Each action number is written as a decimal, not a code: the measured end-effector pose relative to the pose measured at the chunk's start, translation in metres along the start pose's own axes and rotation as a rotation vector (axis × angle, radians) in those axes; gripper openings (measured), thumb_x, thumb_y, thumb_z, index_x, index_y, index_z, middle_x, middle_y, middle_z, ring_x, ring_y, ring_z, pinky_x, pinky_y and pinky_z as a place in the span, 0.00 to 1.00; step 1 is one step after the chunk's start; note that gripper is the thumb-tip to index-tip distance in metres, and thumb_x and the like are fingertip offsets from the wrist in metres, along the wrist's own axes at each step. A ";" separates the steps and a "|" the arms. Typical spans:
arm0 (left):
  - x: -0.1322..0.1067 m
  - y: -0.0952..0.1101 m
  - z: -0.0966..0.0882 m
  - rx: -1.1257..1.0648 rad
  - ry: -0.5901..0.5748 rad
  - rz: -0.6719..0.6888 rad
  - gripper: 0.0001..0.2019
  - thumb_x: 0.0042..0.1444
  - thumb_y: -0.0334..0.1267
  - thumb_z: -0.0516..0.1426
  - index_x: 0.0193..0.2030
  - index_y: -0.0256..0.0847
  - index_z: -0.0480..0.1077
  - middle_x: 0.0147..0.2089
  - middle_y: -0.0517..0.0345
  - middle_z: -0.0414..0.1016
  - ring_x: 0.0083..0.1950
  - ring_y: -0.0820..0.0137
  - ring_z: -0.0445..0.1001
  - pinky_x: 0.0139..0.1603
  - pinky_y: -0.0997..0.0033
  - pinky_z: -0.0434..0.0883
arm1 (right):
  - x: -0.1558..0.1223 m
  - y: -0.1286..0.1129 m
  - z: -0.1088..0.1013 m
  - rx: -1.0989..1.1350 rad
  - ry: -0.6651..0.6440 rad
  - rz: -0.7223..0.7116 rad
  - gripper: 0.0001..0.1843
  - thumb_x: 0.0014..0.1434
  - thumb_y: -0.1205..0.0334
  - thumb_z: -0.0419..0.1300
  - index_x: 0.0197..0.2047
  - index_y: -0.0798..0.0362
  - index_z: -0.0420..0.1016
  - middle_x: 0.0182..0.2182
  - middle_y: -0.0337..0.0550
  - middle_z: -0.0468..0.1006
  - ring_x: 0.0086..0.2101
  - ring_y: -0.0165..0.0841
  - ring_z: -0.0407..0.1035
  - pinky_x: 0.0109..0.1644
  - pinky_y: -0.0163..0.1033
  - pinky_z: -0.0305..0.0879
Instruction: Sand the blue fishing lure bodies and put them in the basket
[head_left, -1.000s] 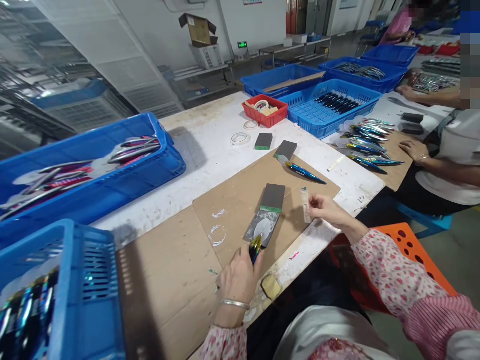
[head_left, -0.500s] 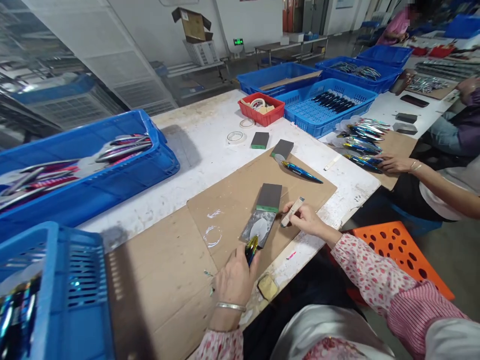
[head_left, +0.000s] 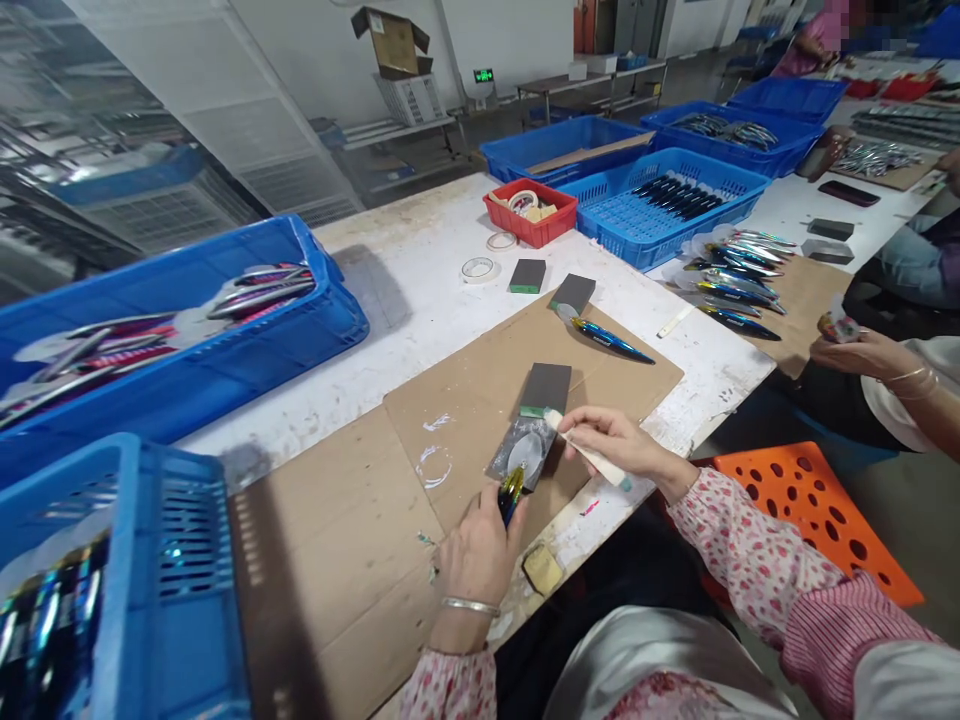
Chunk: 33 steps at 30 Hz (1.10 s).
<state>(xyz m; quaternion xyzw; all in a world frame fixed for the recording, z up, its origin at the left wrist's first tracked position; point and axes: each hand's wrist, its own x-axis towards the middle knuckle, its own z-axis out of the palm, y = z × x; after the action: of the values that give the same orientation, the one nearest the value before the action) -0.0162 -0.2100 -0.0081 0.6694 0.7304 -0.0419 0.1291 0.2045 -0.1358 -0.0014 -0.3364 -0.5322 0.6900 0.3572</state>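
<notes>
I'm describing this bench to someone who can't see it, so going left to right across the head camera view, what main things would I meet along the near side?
Light blue basket, left hand gripping a dark lure, right hand holding a pale stick, orange stool.

From my end of the feed I see a white desk (head_left: 435,320), its top scuffed and stained, with a small pink mark by the near edge. A brown cardboard sheet (head_left: 450,400) lies flat on it; a second cardboard piece (head_left: 330,530) adjoins it on the left, and I can't tell whether they overlap. The first sheet bears a white-dusted block (head_left: 502,455) and a blue lure (head_left: 611,340). Beyond the sheet, directly on the desk, I have a green-edged grey block (head_left: 527,274), a tape roll (head_left: 478,279), a red basket (head_left: 536,233) and, just beside that, a perforated blue tray (head_left: 607,236). A pale strip (head_left: 674,321) lies right of the sheet; a yellowish pad (head_left: 542,569) sits at the near edge.
</notes>
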 end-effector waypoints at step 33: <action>0.000 -0.001 0.001 0.052 0.015 -0.013 0.22 0.64 0.52 0.46 0.55 0.40 0.66 0.39 0.48 0.79 0.38 0.60 0.79 0.31 0.68 0.65 | 0.042 0.053 0.035 -0.336 0.146 -0.215 0.18 0.61 0.48 0.59 0.35 0.56 0.76 0.26 0.40 0.74 0.27 0.30 0.68 0.33 0.33 0.63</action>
<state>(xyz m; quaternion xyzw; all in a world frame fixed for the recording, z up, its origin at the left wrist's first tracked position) -0.0169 -0.2108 -0.0094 0.6681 0.7343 -0.0567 0.1060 0.1458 -0.1266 -0.0495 -0.3813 -0.6453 0.5234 0.4053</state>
